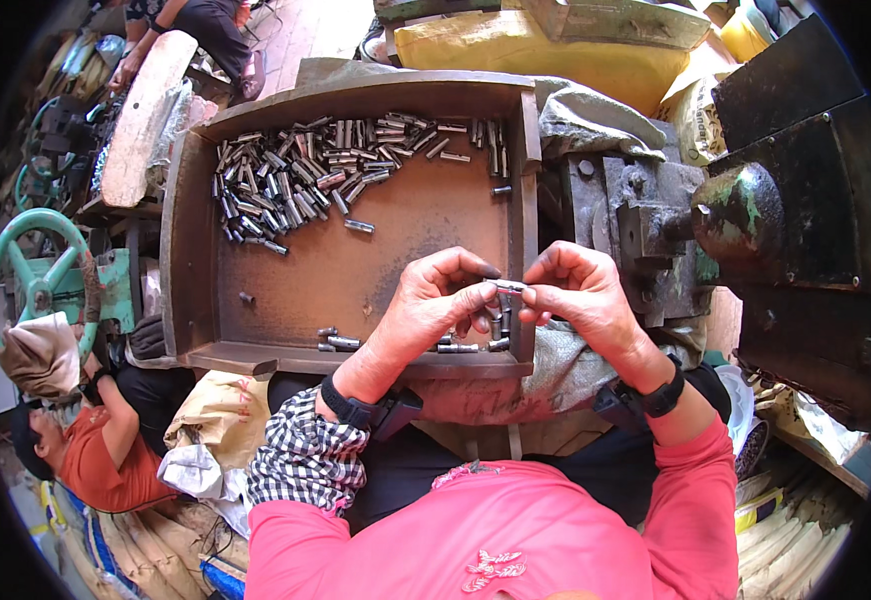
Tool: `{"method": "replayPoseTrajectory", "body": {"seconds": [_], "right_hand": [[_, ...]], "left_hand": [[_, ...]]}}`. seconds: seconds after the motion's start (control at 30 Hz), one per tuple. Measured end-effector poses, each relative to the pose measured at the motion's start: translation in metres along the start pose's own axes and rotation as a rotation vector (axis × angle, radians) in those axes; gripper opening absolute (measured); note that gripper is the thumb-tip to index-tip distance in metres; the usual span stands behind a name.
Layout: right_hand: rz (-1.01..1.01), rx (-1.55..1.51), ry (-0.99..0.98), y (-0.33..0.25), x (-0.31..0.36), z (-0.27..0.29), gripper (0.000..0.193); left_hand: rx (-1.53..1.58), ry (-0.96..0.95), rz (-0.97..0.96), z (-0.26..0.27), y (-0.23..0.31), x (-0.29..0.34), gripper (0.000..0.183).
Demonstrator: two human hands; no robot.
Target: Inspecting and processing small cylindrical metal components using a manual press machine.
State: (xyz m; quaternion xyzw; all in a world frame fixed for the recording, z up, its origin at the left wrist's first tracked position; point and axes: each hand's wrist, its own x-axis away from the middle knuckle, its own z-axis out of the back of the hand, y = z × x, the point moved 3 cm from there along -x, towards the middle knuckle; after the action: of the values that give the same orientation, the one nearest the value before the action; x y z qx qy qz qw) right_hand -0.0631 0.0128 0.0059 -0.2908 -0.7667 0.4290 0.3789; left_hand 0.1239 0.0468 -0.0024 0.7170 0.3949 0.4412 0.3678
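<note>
A small shiny metal pin (pixel 504 286) is pinched between the fingertips of both hands, over the near right part of a shallow wooden tray (pixel 345 358). My left hand (pixel 433 296) is closed on its left end, with dark-stained fingertips. My right hand (pixel 577 287) is closed on its right end. Many similar metal pins (pixel 295 175) lie heaped in the tray's far left and middle. Several more pins (pixel 458 348) lie along the near wall, partly hidden by my hands and wrist. A few stand against the right wall at the far corner.
At right is a dark, greasy machine (pixel 755 225) with a rounded spindle. A green handwheel (pixel 40 285) with a cloth on it stands at left. A person in an orange shirt (pixel 115 450) sits at lower left; another person (pixel 205 40) is at far left. Sacks (pixel 220 415) lie around.
</note>
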Motion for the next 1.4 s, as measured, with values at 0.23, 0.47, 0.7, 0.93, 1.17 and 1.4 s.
{"method": "replayPoseTrajectory", "body": {"seconds": [0.23, 0.47, 0.7, 0.93, 1.17, 1.4], "right_hand": [[0.057, 0.090, 0.069, -0.012, -0.001, 0.011, 0.009], [-0.002, 0.016, 0.074, 0.004, -0.003, 0.005, 0.010], [-0.029, -0.031, 0.071, 0.009, -0.004, 0.007, 0.012], [-0.091, -0.154, 0.021, 0.014, -0.003, 0.008, 0.016], [-0.113, -0.117, 0.017, 0.012, -0.003, 0.006, 0.016], [-0.378, -0.324, -0.286, 0.009, 0.002, -0.002, 0.021]], "left_hand": [[0.133, 0.112, -0.060, 0.012, -0.002, -0.003, 0.015], [0.163, 0.070, -0.013, 0.006, -0.009, -0.004, 0.018], [0.155, 0.056, -0.003, 0.002, -0.008, -0.003, 0.018], [0.132, 0.049, -0.039, 0.002, -0.008, -0.003, 0.018], [-0.283, 0.084, -0.182, -0.006, -0.002, 0.000, 0.018], [-0.156, -0.255, 0.026, -0.015, 0.009, 0.012, 0.015]]}}
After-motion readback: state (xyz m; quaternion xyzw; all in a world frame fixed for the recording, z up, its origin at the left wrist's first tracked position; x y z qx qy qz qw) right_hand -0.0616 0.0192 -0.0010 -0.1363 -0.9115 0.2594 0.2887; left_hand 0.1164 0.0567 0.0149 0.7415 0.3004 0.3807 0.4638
